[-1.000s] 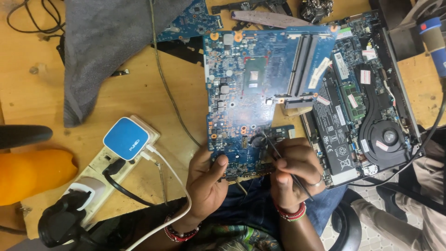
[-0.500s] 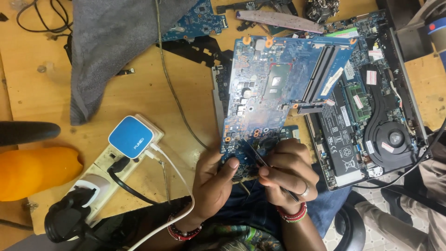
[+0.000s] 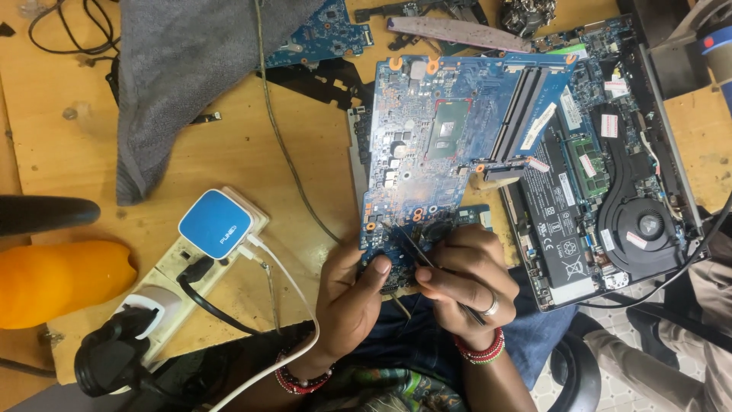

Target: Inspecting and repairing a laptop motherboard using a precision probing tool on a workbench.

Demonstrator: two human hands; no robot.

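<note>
My left hand point(image 3: 352, 294) grips the near edge of the blue circuit board point(image 3: 442, 145), the thumb pressed on its face and the other fingers closed under it, so the board stands tilted up from the wooden table point(image 3: 252, 160). My right hand point(image 3: 457, 286) is closed around thin dark tweezers point(image 3: 415, 248); their tips touch the lower part of the board, just above my thumb. I judge that I am in the step of working on one very small part near the bottom edge. The next move asks for a steady left hand and a light, exact pressure from the tips, because the parts there are tiny and sit close together.

To the left, on the white power strip point(image 3: 171, 282), sits a blue and white square adapter point(image 3: 216, 223), and beside it a black plug point(image 3: 114, 355). An orange object point(image 3: 53, 282) lies at the left edge. To the right is an open laptop chassis point(image 3: 610, 175): a black battery with a white sticker of small symbols, small white rectangular labels, a round fan. Farther away, a grey cloth point(image 3: 183, 76) covers the table, with a second blue board point(image 3: 320, 34) near it
</note>
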